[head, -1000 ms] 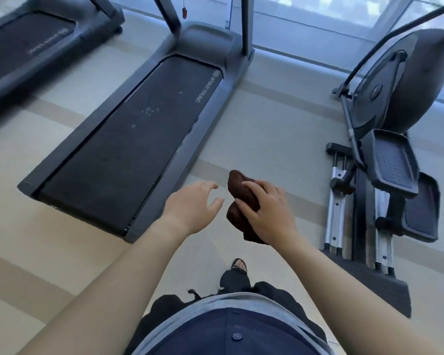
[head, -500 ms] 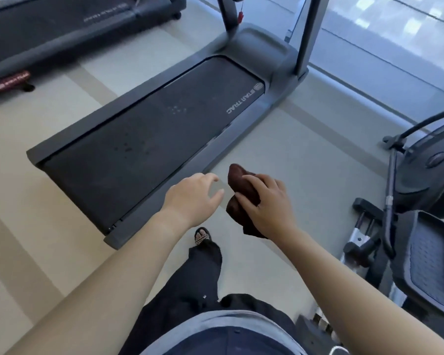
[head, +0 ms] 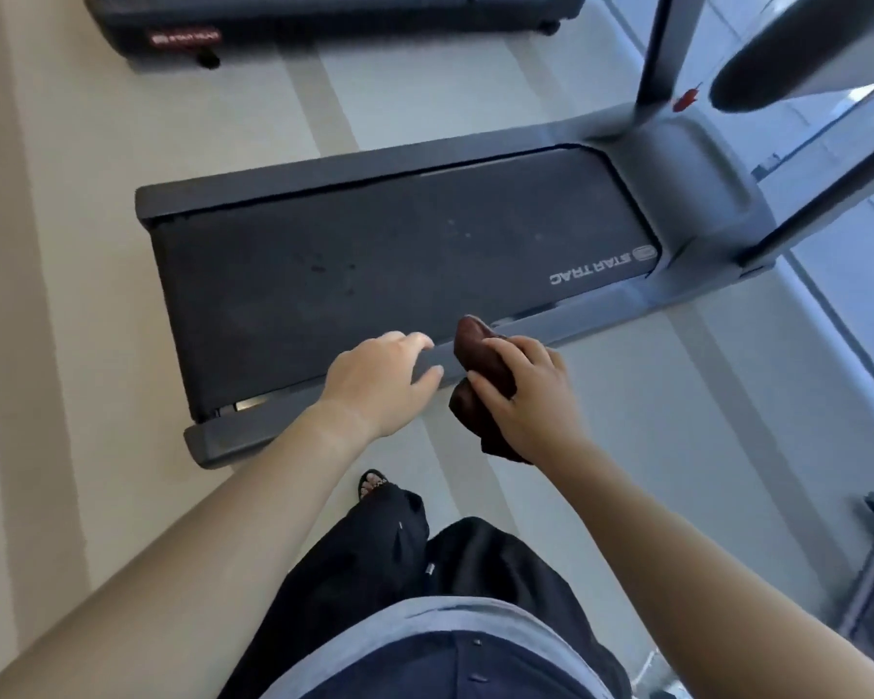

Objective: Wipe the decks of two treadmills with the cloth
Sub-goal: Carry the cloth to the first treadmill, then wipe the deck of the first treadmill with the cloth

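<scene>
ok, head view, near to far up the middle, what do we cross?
Sandalled foot → left hand → near treadmill deck → floor → second treadmill. Right hand gripping the cloth is level with the left hand, so unplaced.

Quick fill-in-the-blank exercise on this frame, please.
The right hand grips the cloth, coloured dark ____.
The left hand holds ____.
The near treadmill is printed STAR ____.
The label on the far treadmill is ____.
Missing words: brown; nothing; TRAC; red.
</scene>
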Tool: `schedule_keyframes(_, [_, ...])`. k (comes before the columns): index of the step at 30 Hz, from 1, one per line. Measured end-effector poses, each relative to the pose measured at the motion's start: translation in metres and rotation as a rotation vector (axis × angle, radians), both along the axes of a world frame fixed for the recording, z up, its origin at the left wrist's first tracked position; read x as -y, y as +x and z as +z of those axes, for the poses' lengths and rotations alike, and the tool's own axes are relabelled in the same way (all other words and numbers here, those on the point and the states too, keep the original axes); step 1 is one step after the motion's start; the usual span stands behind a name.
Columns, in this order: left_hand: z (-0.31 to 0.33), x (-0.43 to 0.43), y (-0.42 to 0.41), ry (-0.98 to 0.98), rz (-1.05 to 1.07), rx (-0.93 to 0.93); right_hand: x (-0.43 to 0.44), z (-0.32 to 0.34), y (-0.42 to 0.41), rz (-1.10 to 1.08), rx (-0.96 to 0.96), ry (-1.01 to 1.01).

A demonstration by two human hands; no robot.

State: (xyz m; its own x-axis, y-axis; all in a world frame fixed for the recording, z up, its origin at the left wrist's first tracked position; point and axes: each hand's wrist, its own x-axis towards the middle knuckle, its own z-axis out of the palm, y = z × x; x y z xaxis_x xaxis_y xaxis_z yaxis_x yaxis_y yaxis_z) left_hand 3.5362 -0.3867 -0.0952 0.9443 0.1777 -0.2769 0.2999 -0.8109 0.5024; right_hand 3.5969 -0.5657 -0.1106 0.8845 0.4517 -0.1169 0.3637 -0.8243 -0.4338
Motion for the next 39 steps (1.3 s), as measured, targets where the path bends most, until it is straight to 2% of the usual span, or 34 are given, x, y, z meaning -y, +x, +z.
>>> schedule_keyframes(8, [0.005,-0.031,0.054,-0.006,0.159,-0.034,-0.052,0.011,0.077,0.147,-0.012,-0.013])
schedule_keyframes(13, [-0.028,-0.058,0.091,0.013,0.270,-0.019,-0.087,-0.022,0.126,0.280,-0.018,-0.034])
schedule_keyframes(17, [-0.104,-0.069,0.127,0.046,0.318,-0.010,-0.104,-0.099,0.173,0.325,-0.018,-0.030])
schedule_keyframes(24, [-0.300,-0.053,0.207,0.065,0.329,-0.019,-0.099,-0.291,0.259,0.282,-0.058,0.016])
schedule_keyframes(29, [-0.414,-0.035,0.274,0.090,0.323,-0.027,-0.083,-0.407,0.323,0.252,-0.063,0.059])
schedule_keyframes(34, [-0.481,-0.017,0.342,0.153,0.360,-0.037,-0.067,-0.481,0.392,0.301,-0.068,0.098])
schedule_keyframes(39, [-0.508,0.002,0.401,0.198,0.460,-0.046,-0.052,-0.513,0.465,0.382,-0.091,0.121])
